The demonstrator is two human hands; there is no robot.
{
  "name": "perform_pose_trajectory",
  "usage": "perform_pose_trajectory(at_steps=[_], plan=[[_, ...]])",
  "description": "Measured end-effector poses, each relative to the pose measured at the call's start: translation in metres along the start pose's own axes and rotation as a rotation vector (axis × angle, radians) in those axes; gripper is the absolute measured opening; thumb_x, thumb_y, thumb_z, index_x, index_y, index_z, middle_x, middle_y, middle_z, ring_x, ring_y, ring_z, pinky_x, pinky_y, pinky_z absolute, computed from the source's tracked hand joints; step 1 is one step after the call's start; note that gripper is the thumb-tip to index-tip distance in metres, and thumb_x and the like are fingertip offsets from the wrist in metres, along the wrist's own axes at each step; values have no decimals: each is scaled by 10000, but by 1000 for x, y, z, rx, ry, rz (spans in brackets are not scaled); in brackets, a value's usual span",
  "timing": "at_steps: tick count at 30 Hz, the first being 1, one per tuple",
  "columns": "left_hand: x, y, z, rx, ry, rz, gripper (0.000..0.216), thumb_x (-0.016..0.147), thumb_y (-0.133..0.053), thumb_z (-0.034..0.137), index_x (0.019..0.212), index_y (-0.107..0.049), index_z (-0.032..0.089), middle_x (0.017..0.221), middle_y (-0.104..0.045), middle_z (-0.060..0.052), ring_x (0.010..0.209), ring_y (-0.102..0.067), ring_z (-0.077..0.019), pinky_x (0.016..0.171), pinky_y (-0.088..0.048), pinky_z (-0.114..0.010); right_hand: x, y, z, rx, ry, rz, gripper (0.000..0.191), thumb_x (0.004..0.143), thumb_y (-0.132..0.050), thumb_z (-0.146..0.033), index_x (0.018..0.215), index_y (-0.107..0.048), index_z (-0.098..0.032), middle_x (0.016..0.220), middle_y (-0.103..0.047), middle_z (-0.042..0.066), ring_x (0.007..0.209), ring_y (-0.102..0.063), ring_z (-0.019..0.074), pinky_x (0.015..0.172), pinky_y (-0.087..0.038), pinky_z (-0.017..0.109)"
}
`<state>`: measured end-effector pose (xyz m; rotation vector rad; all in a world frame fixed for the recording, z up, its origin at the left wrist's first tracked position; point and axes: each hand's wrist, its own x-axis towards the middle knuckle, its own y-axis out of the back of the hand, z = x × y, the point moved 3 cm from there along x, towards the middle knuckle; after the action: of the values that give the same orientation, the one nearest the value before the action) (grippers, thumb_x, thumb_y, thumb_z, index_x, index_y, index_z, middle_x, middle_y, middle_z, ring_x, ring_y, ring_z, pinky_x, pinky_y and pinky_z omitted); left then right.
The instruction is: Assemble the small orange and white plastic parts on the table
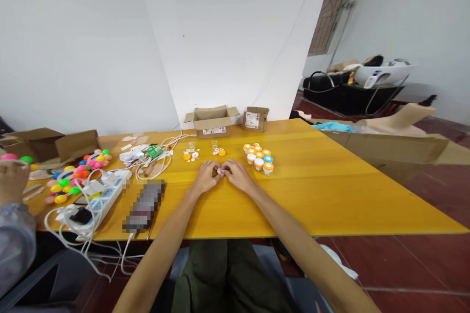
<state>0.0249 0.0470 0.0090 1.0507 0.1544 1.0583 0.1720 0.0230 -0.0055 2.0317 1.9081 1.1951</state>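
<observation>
Pinching 1 small white piece (220, 171) between them, the left hand (206, 177) and right hand (236, 174) face each other closely.

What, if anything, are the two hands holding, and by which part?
A small whitish piece, held at the fingertips of the left hand and right hand. It is too small to tell which part they grip.

Dark olive-green trousers (205, 274) are worn below, and the slender forearms (171, 234) and fingers (229, 165) are bare.
</observation>
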Motion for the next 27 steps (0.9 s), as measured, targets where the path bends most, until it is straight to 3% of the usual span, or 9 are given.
perform_pose_trajectory(at_steps=[27], plan=[[0,1,1,7,-2,4,79,816,-671,269,883,-647,236,874,-644,-23,912,-584,-223,916,-470,-383,0,-1,5,-46,44,24,163,826,-641,-97,736,-611,-230,824,-650,14,828,-610,187,783,-476,302]])
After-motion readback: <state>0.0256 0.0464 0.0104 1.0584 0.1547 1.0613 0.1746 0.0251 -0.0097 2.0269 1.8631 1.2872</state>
